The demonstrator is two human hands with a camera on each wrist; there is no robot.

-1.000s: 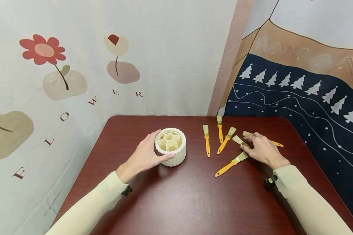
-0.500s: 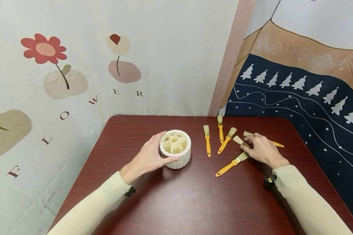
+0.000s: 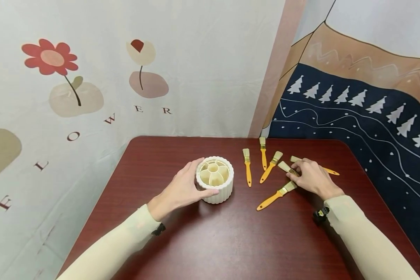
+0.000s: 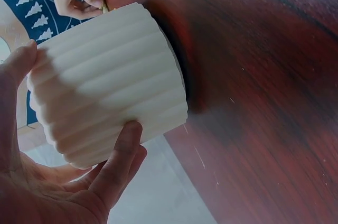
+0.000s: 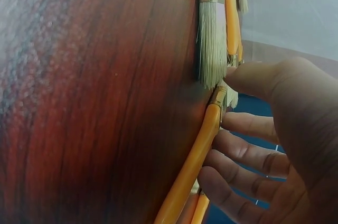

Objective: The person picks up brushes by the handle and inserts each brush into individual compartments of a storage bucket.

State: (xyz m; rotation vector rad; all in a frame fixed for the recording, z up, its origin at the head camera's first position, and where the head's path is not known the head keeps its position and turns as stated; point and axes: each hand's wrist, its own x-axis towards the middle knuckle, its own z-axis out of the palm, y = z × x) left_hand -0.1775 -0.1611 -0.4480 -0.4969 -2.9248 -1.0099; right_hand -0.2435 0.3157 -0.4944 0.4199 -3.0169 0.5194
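My left hand [image 3: 182, 191] grips a white, fluted round container [image 3: 221, 193], thumb at its near side and fingers around its far side. Petal-like compartments show inside its scalloped rim. In the left wrist view, the ribbed wall of the container [image 4: 111, 92] is tilted between thumb and fingers. At the right, my right hand [image 3: 314, 179] pinches a flat paintbrush with pale bristles [image 3: 284, 167], near its ferrule. The right wrist view shows this brush's orange handle [image 5: 193, 160] running under the fingers. Another paintbrush [image 3: 270, 201] lies in front, its bristles close to my thumb.
Between container and right hand lie more paintbrushes: one nearest the container [image 3: 247, 171], one at the back edge [image 3: 263, 155] and a slanted one [image 3: 271, 167]. Another brush's handle [image 3: 331, 171] shows behind my right hand. Printed cloth [image 3: 210, 70] hangs behind the dark red table [image 3: 210, 241].
My left hand has moved the container to the right and slightly nearer, towards the paintbrushes. My right hand stays at the same brush, almost still.
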